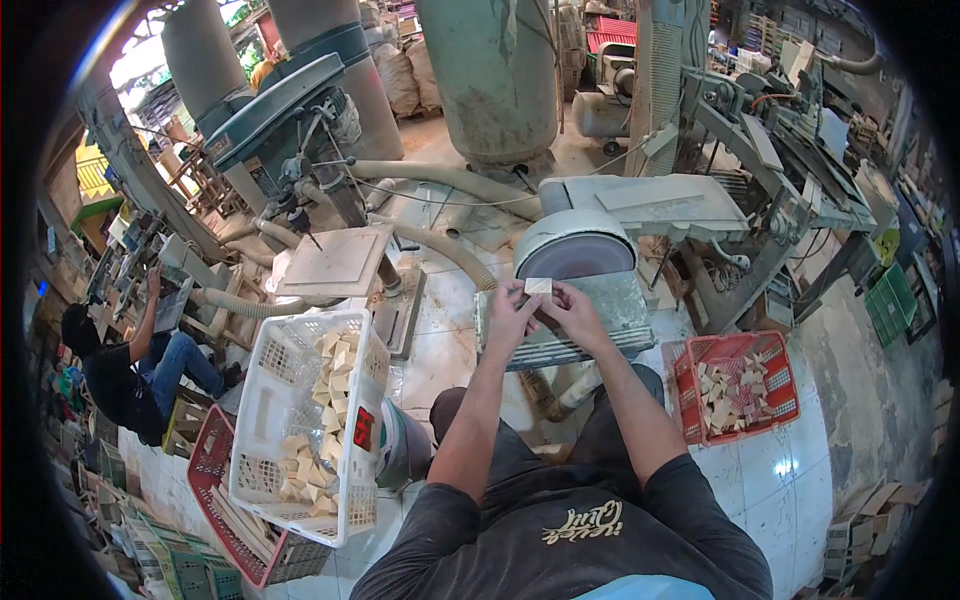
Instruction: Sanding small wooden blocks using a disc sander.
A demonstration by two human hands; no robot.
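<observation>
A small wooden block [538, 287] is held up between my two hands, its pale striped grain facing up. My left hand [513, 306] grips its left side, and my right hand [568, 309] grips its right side with thumb and fingertips. Both hands are over the metal work table [600, 315] of a disc sander. Just beyond the block stands the round sanding disc [577, 256] under its curved metal guard [574, 225]. Whether the disc turns cannot be told.
A white plastic crate [259, 390] of wooden blocks stands to my left, above a red crate [210, 450] with wood strips. To my right is a red crate [739, 341] with more blocks. A drill press [281, 120] stands at back left. Another person [124, 375] sits at far left.
</observation>
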